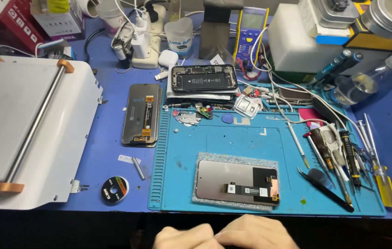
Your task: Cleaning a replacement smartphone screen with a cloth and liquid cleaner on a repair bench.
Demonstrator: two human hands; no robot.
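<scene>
Your left hand (184,237) and right hand (256,234) sit together at the 6 o'clock edge of the bench, fingertips touching, fingers curled inward. Whether anything small is pinched between them cannot be told; nothing shows. Neither hand touches any part.

The nearest item is the phone display panel (236,183), lying face down just beyond your hands on a speckled grey foam pad (233,159), which cushions the glass. Its back is dull metallic grey, with a black flex ribbon and a copper-coloured tab toward 3 o'clock. The pad rests on a blue silicone work mat (233,133), ribbed along its 9 o'clock edge and moulded with shallow trays at 12 o'clock that hold loose screws and brackets.

At 10 o'clock, off the mat, a second dark display (141,115) lies face down on the blue bench. At 12 o'clock an opened phone (203,77) shows its black battery. Screwdrivers and tweezers (339,163) are fanned at 3 o'clock, within your right hand's reach. A white heating machine (25,129) with a steel bar stands at 9 o'clock; a small tape roll (114,189) lies beside it.
</scene>
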